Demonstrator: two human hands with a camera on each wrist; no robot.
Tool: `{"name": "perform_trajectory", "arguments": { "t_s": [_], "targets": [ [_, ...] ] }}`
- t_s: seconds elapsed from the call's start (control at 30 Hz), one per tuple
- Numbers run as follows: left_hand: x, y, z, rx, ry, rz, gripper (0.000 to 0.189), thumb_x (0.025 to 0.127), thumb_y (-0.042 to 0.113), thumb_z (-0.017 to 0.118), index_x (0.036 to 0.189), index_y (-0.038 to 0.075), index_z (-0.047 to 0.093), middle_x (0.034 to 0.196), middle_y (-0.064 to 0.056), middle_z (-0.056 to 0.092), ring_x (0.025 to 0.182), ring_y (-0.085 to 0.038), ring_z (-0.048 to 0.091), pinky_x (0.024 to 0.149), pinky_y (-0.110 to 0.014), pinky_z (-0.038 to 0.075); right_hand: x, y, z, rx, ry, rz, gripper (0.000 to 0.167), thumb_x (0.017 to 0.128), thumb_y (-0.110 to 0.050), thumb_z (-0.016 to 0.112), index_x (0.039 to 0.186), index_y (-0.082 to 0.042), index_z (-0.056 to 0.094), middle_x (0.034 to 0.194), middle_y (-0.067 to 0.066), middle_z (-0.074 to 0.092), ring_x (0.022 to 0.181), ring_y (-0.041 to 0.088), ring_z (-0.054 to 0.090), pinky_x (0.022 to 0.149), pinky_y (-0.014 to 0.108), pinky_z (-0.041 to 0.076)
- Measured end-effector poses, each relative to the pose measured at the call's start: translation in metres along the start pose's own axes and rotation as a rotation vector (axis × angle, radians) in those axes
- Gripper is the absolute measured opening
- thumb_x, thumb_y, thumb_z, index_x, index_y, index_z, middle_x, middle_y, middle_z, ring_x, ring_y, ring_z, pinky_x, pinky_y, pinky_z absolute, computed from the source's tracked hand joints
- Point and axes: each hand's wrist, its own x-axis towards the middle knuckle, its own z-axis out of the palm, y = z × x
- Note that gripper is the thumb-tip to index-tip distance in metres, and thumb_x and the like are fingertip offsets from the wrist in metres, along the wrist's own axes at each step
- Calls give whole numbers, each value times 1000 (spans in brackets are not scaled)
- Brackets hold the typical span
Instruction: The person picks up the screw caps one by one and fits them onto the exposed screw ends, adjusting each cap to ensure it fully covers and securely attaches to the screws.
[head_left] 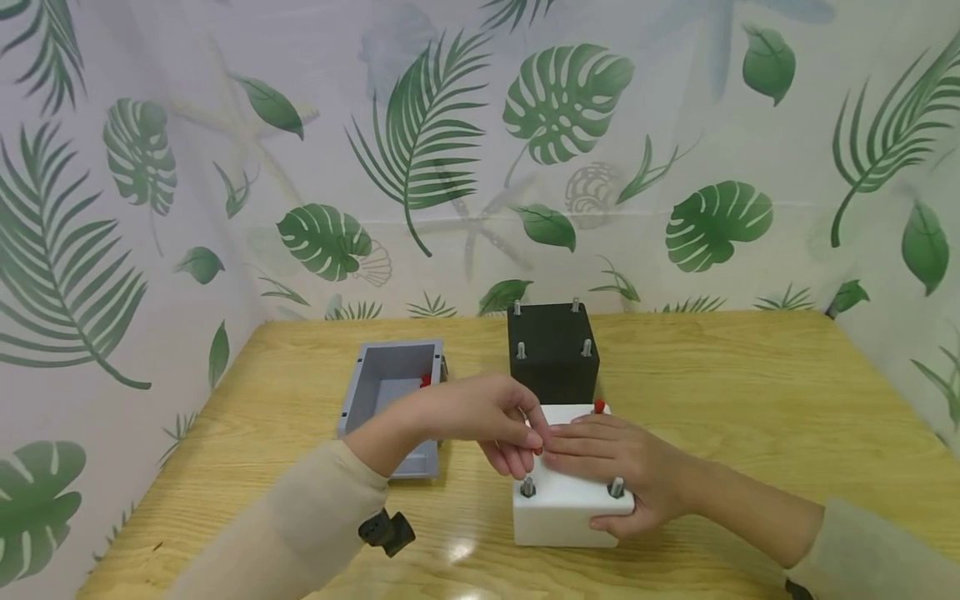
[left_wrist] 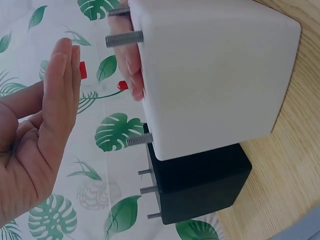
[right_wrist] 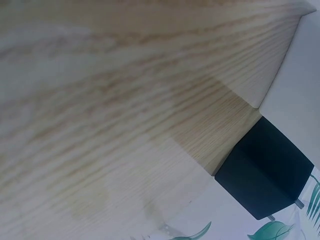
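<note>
My left hand (head_left: 491, 421) is over the left part of a white block (head_left: 564, 527), pinching a small red nut (left_wrist: 83, 70) between thumb and fingers. Threaded metal studs (head_left: 528, 487) stick up from the block's top. Another red nut (head_left: 599, 407) sits at its far right corner. My right hand (head_left: 630, 462) rests on the block, fingers laid straight across the top and thumb against the right front side. In the left wrist view, the right fingers (left_wrist: 131, 67) lie along the studded face. The right wrist view shows only the block's side (right_wrist: 295, 100), without the hand.
Directly behind the white block stands a black block (head_left: 555, 375) with upright studs. To the left is a grey tray (head_left: 351, 400) with something red (head_left: 425, 381) inside. The wooden table (head_left: 750, 400) meets a leaf-patterned backdrop (head_left: 637, 250).
</note>
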Motion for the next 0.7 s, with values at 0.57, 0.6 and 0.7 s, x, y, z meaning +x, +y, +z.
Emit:
{"name": "perform_trajectory", "arguments": {
  "t_s": [0.57, 0.6, 0.7],
  "targets": [
    [16, 21, 17, 62, -84, 89, 12, 93, 1, 57, 97, -8, 64, 69, -7, 66, 60, -12, 64, 58, -28, 57, -4, 4, 3, 6, 38, -20, 49, 88, -44, 57, 116, -5, 61, 118, 8, 60, 111, 20, 53, 113, 30, 27],
    [17, 23, 18, 67, -91, 96, 12, 93, 1, 57, 97, -8, 64, 68, -7, 66, 60, -12, 64, 58, -27, 57, -4, 4, 3, 9, 40, -16, 48, 88, -44, 56, 114, -5, 61, 117, 7, 60, 110, 20, 54, 114, 30, 26],
    [21, 26, 21, 78, -110, 103, 13, 93, 0, 56, 97, -9, 63, 68, -6, 64, 60, -11, 63, 57, -25, 57, -5, 4, 3, 13, 52, -14, 45, 88, -44, 55, 110, -5, 61, 110, 5, 61, 105, 17, 54, 114, 29, 25]
  ]
}}
